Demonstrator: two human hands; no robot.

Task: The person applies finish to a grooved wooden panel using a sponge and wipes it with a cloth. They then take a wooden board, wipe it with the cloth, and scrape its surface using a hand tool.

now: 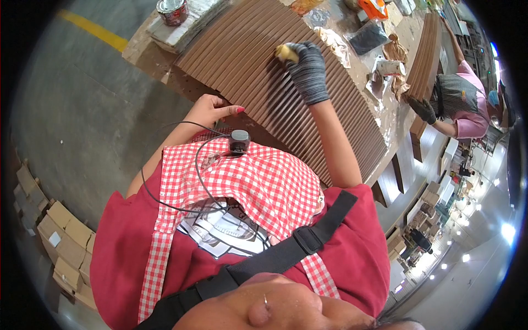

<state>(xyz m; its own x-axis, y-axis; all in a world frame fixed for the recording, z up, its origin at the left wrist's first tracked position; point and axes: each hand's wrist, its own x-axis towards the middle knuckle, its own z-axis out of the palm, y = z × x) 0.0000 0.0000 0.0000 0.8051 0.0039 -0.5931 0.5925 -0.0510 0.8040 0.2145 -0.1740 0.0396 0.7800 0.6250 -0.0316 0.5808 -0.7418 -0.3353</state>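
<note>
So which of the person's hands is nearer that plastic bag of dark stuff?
Right: the gloved right hand is over the ribbed panel, left of the plastic bag. The bare left hand is farther left, by the panel's near edge.

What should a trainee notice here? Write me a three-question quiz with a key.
1. Which of the camera wearer's hands is bare?
2. True or false: the tin can stands on the floor.
3. The right hand holds (a) a hammer, (b) a yellowish pad or (c) a paintbrush.

Key:
1. The left hand; the other wears a grey glove.
2. False; it stands on a pale block.
3. b, over the ribbed brown panel.
</note>
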